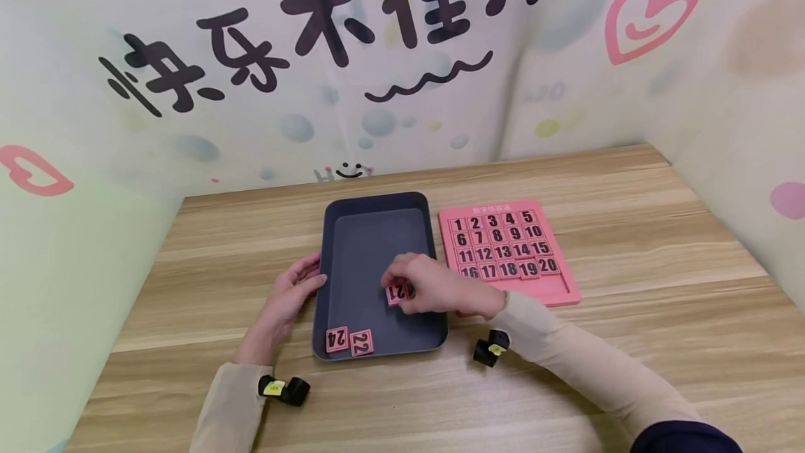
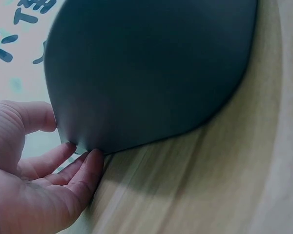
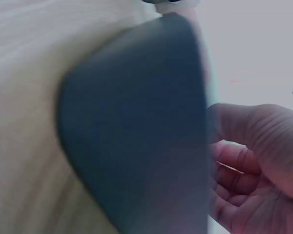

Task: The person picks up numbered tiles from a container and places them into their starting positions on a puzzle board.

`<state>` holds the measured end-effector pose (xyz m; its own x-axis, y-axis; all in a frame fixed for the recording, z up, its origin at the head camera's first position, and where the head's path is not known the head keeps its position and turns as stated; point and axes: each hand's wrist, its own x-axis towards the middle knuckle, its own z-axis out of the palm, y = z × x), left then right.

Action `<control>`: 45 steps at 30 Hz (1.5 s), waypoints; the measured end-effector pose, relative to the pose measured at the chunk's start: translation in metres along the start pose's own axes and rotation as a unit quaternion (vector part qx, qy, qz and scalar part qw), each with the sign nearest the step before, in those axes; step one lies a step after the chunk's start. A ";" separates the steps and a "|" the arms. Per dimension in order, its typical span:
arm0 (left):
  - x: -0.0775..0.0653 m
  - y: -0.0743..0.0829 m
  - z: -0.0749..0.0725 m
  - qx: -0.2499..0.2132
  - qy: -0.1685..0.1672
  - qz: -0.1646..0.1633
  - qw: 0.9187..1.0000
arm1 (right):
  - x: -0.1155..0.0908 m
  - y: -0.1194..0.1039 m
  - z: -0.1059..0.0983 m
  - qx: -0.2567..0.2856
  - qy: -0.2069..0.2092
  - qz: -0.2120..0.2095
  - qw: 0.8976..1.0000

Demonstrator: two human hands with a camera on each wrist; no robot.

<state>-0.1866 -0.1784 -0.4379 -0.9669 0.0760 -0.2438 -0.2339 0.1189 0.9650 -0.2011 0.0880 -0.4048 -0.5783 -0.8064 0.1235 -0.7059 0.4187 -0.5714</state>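
Note:
A dark grey-blue rectangular tray (image 1: 358, 243) lies on the table. My left hand (image 1: 291, 292) holds its left side, thumb at the rim and fingers against the outer wall; the left wrist view shows the fingertips on the tray wall (image 2: 151, 73). Inside the tray, my right hand (image 1: 430, 285) pinches a pink number tile 21 (image 1: 396, 293), which reads upside down and is partly covered by the fingers. Tile 24 (image 1: 336, 339) and tile 22 (image 1: 361, 343) lie at the tray's near left corner. In the right wrist view the tray wall hides the right fingertips.
Right of the tray lies a pink number board (image 1: 556, 292) with tiles in rows from 1 to 20; my right forearm passes over its near left corner. The wooden table (image 1: 251, 222) meets a printed cloth backdrop (image 1: 251, 138) behind and at the sides.

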 end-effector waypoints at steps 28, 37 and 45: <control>0.001 0.000 -0.001 -0.006 -0.001 -0.004 1.000 | -0.088 0.060 -0.038 -0.006 0.079 0.100 0.992; 0.000 0.000 0.000 -0.003 0.000 0.001 1.000 | -0.090 0.066 -0.034 -0.018 0.073 0.122 0.990; 0.000 0.000 0.000 0.003 -0.001 0.001 1.000 | -0.094 0.063 -0.039 -0.053 0.070 0.109 0.990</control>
<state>-0.1864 -0.1788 -0.4374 -0.9673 0.0780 -0.2414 -0.2307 0.1254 0.9649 -0.2074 0.2065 -0.4206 -0.7679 -0.6288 0.1218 -0.5919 0.6239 -0.5103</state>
